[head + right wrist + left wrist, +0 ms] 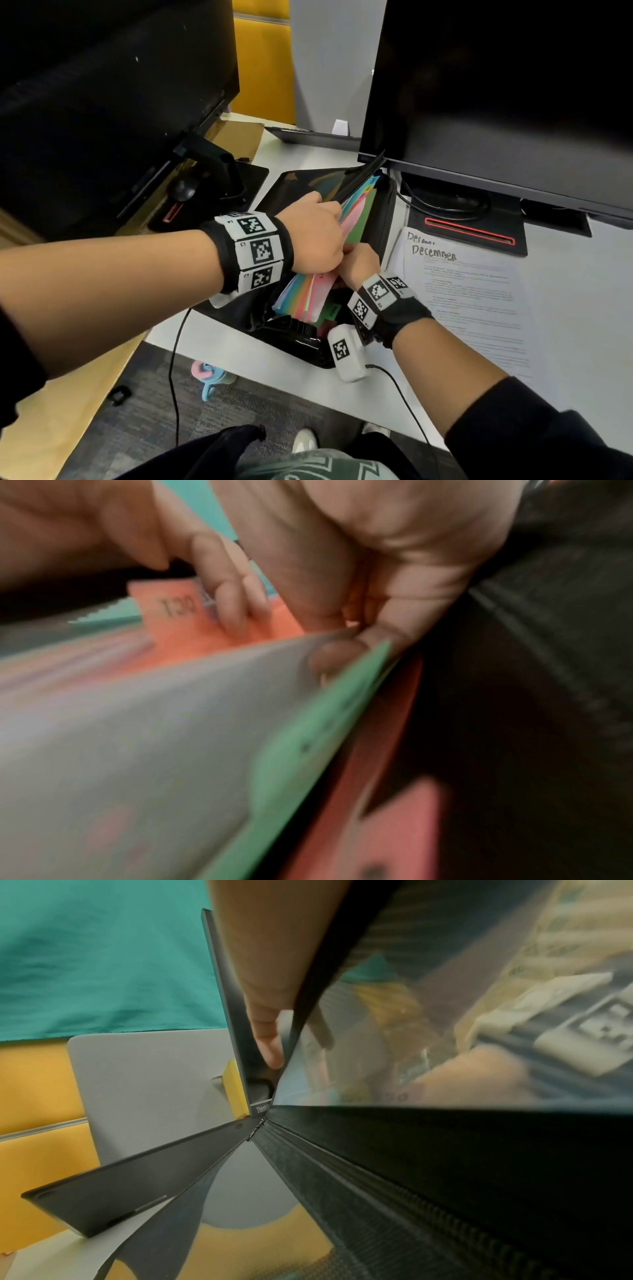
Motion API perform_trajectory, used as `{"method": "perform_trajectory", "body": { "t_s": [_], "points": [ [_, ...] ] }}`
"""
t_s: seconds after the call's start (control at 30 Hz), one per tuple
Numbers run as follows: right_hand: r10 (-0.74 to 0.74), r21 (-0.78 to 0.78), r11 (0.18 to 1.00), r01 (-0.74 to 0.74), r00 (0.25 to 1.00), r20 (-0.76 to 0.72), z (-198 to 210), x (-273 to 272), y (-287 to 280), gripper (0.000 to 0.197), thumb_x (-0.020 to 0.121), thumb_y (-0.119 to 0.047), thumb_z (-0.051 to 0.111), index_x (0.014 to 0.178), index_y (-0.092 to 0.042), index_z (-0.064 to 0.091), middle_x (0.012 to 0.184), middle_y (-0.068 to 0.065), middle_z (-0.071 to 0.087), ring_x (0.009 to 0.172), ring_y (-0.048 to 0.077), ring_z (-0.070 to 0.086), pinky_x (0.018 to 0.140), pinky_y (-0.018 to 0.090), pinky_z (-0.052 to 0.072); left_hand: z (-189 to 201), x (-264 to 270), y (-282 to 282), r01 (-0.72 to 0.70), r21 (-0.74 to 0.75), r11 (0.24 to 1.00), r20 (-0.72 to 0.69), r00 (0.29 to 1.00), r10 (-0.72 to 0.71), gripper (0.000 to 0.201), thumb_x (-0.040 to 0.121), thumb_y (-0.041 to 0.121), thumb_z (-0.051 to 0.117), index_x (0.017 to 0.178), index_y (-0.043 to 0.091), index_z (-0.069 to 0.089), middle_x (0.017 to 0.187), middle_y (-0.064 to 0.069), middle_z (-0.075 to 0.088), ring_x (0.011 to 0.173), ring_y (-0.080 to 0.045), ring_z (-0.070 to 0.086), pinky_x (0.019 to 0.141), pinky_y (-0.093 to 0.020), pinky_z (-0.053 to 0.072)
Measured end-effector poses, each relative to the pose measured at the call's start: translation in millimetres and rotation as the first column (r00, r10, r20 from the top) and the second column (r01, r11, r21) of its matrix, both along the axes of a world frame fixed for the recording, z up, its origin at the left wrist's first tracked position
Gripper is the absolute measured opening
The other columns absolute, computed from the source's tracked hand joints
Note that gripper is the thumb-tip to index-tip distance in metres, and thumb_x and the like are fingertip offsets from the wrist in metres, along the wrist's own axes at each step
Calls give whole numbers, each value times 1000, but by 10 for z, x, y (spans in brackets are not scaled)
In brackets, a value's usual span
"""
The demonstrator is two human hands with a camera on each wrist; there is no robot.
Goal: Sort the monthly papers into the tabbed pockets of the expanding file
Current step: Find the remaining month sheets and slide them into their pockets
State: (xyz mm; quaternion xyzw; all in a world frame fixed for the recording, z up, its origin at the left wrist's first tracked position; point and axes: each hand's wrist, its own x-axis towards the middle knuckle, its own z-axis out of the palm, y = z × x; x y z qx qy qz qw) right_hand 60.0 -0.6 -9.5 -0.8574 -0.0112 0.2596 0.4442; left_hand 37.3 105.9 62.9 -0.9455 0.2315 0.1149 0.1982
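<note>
I'm spreading the expanding file [342, 219] with my left hand [310, 233] gripping its dividers, while my right hand [359, 263] is pinching a white sheet [137, 737] at the green pocket beside the OCT tab [178, 605]. It could be slipping into the wrong month, the pockets crowding so tightly. The December paper [466, 291] is waiting right of the file, whose flap is butting against the monitor [496, 85], leaving little room behind.

The head camera looks steeply down from above at the expanding file [363, 219] on the white desk [565, 291], between two monitors. The left wrist camera sits pressed against the file's black cover [445, 1164], facing outward and up. The right wrist camera peers, blurred, into the coloured pockets [308, 737] at very close range.
</note>
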Motion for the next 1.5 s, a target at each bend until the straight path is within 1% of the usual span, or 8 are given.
{"method": "perform_trajectory", "body": {
  "t_s": [0.13, 0.27, 0.4, 0.5, 0.63, 1.27, 1.4, 1.5],
  "points": [
    [-12, 18, 1000, 10, 993, 117, -36, -122, -293, 14, 87, -21, 61, 86, -7, 63, 56, 4, 59, 40, 10, 57, 45, 19, 47, -14, 23, 77, 138, 97, 986, 41, 989, -142, 44, 96, 35, 28, 89, 22, 70, 92, 9, 66, 105, -15, 40, 104, -42, 22],
    [82, -140, 989, -40, 948, 306, -160, -392, -630, 18, 82, -24, 67, 100, -20, 68, 90, 0, 51, 83, 15, 54, 73, 22, 42, 59, 101, 93, 383, 248, 890, -82, 923, -375, 38, 97, 35, 33, 110, 28, 68, 126, 14, 58, 142, -18, 17, 116, -48, -8],
    [-69, 146, 988, 54, 992, 103, -253, -588, -733, 34, 84, -21, 68, 116, -25, 61, 111, 2, 46, 93, 15, 59, 86, 30, 50, 210, 172, -4, 447, 318, 836, -251, 890, -381, 29, 97, 26, 31, 106, 26, 59, 114, 7, 64, 111, -16, 52, 108, -35, 23],
    [-108, 422, 888, 183, 975, -195, -251, -661, -694, 48, 83, -1, 64, 127, -19, 54, 103, 15, 60, 93, 24, 64, 79, 39, 56, 183, 161, -103, 540, 427, 725, -325, 840, -434, 44, 99, 34, 28, 142, 39, 30, 120, 10, 57, 115, -17, 45, 101, -36, 28],
    [-137, 396, 903, 165, 986, -97, -263, -683, -629, 53, 81, 8, 60, 124, -20, 55, 99, 19, 66, 83, 26, 64, 71, 37, 56, 122, 120, -177, 617, 489, 616, -420, 786, -454, 54, 99, 33, 32, 147, 46, 10, 127, 7, 51, 121, -20, 38, 99, -38, 25],
    [-8, 326, 945, -27, 994, 106, -323, -658, -661, 45, 83, 10, 50, 110, -22, 67, 94, -1, 65, 78, 18, 63, 68, 26, 55, 243, 43, 46, 543, 315, 778, -419, 816, -399, 47, 96, 20, 36, 135, 47, 37, 140, 23, 40, 132, -12, 24, 102, -31, 25],
    [99, 236, 962, -139, 980, 175, -352, -686, -642, 48, 85, 8, 44, 110, -25, 69, 102, 1, 70, 90, 36, 63, 80, 44, 54, 133, 32, -15, 571, 378, 728, -389, 812, -435, 53, 98, 24, 33, 145, 44, 17, 137, 16, 43, 134, -15, 25, 100, -32, 24],
    [110, 254, 955, -154, 978, 179, -326, -707, -641, 49, 86, 10, 42, 112, -22, 68, 109, 1, 69, 96, 27, 63, 83, 32, 51, 40, 50, -74, 599, 410, 688, -412, 795, -446, 58, 98, 26, 33, 148, 42, 7, 134, 10, 46, 132, -18, 29, 99, -34, 27]
  ]
}}
